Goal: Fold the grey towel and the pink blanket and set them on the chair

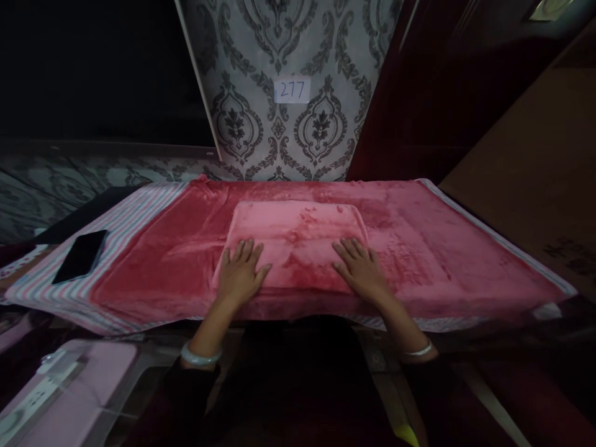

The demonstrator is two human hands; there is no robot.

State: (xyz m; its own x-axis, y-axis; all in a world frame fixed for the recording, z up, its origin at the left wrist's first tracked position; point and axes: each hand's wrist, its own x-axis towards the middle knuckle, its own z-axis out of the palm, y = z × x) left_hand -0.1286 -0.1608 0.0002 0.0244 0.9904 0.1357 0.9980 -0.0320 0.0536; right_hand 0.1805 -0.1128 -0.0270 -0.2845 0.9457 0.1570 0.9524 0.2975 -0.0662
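A folded pink fleece cloth (295, 236) lies as a flat rectangle on a larger red-pink blanket (419, 248) spread over a table. My left hand (241, 273) rests flat on the folded cloth's near left corner, fingers stretched out. My right hand (359, 267) lies flat on its near right corner, fingers spread. Neither hand holds anything. A pale bangle sits on each wrist.
A black phone (81, 254) lies on the blanket's striped left border (125, 217). A paper label reading 277 (292, 90) hangs on the patterned wall behind. A brown cardboard surface (535, 161) stands at the right. A pink object (69, 397) sits low left.
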